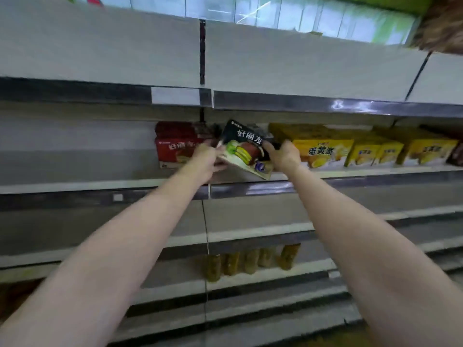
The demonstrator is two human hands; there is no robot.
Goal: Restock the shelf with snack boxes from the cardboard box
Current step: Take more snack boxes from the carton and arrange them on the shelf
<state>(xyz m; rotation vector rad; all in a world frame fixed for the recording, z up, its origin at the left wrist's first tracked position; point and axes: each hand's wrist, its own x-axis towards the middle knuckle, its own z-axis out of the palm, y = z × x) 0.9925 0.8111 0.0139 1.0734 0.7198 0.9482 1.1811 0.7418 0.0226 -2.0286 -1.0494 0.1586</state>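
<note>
Black snack box with green-and-brown cakes printed on the front is up at the middle shelf, tilted so its top leans left and back, bottom corner hanging just over the shelf's front edge. Both hands are on it: the left hand has its grip curled round the box's left edge, and the right hand is grasping the right edge, fingers wrapped behind it. So both grips are closed on the same box, neither one released.

It sits in the gap between two groups already on that shelf. Just to its left is a red box, with another red one stacked on top, and the left hand partly covers it. Just to the right there's a row of yellow boxes lined up along the shelf toward the right side.

Upper shelf above is plain white board with a price-tag strip on its front rail. Lower down, a row of jars with yellowish contents stands on a lower shelf, pretty blurry. No cardboard box in view from this angle.
</note>
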